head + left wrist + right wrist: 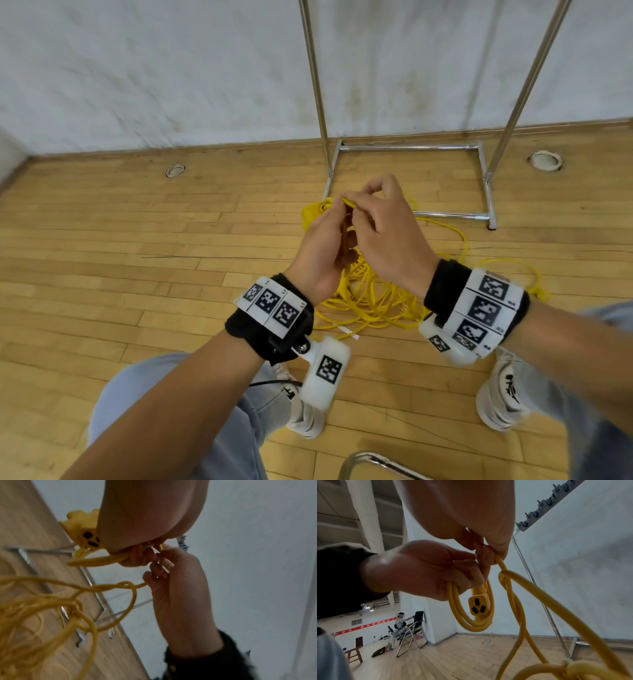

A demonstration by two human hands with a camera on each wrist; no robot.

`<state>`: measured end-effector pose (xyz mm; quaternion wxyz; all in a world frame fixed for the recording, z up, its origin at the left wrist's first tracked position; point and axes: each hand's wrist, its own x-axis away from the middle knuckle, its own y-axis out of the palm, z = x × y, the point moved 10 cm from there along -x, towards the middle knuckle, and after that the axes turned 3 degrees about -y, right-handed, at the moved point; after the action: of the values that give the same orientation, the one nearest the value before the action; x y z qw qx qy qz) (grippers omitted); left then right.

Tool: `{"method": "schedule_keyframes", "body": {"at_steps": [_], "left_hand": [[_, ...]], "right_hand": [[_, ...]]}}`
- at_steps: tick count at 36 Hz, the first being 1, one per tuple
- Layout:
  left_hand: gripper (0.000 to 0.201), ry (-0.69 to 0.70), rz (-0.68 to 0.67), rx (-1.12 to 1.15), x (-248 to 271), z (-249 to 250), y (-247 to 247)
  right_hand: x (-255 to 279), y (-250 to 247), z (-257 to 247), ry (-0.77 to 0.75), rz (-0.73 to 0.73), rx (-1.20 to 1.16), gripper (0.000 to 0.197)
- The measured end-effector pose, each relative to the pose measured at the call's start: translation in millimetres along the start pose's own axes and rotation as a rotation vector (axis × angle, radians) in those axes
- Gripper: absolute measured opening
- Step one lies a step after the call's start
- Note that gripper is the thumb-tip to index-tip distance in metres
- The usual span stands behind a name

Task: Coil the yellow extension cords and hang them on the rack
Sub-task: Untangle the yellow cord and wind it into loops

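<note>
A tangled yellow extension cord (373, 301) lies heaped on the wooden floor between my feet. My left hand (337, 219) grips a small coil of two loops (471, 623), and the cord's yellow socket end (478, 605) hangs inside it. My right hand (356, 205) meets the left and pinches a strand of the cord (349, 202) at the fingertips. From there the cord drops through a loose knot (504, 577) to the heap. The rack (411, 148) stands just beyond my hands, and its hook bar (547, 505) is overhead.
The rack's chrome base frame (452, 216) sits on the floor by the white wall, with uprights (317, 85) rising out of view. A chair's metal tube (376, 459) is at the bottom edge. Far off, a seated person (400, 622) and folding chairs stand by a wall.
</note>
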<state>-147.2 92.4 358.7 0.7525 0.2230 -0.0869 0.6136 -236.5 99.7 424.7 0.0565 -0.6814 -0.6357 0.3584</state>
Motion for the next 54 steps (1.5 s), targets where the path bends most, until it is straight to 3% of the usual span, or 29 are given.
{"method": "schedule_keyframes", "body": {"at_steps": [5, 13, 24, 28, 31, 37, 42, 47, 51, 54], "left_hand": [[0.045, -0.070, 0.030, 0.222, 1.5, -5.1, 2.2], [0.044, 0.016, 0.096, 0.185, -2.6, 16.9, -0.7], [0.044, 0.111, 0.020, 0.376, -3.5, 34.3, -1.2], [0.043, 0.126, 0.043, 0.373, -4.1, 36.4, -8.7], [0.043, 0.133, 0.046, 0.365, -6.5, 42.9, -13.5], [0.042, 0.156, 0.016, 0.405, -11.3, 62.1, -23.4], [0.042, 0.226, -0.022, 0.435, -13.6, 82.8, -36.4], [0.042, 0.204, -0.007, 0.425, -18.4, 77.4, -41.3], [0.042, 0.178, -0.002, 0.438, -20.3, 72.7, -39.7], [0.042, 0.169, -0.004, 0.425, -20.1, 69.3, -36.9]], "right_hand": [[2.7, 5.9, -3.3, -0.012, -0.007, 0.011, 0.037], [6.0, 8.5, 0.9, 0.030, 0.097, -0.221, 0.061], [8.3, 24.9, 23.6, 0.081, -0.006, -0.310, 0.049], [18.6, 34.9, 23.1, 0.079, -0.072, -0.279, 0.047], [29.4, 54.2, 34.0, 0.117, -0.218, -0.251, 0.041], [45.5, 76.0, 61.8, 0.086, -0.411, 0.011, 0.019], [59.7, 75.1, 89.3, 0.199, -0.485, 0.008, 0.008], [64.9, 74.6, 86.2, 0.218, -0.535, 0.023, 0.021], [65.2, 71.9, 82.2, 0.158, -0.535, 0.171, 0.036], [61.4, 67.8, 82.4, 0.149, -0.511, 0.221, 0.036]]}}
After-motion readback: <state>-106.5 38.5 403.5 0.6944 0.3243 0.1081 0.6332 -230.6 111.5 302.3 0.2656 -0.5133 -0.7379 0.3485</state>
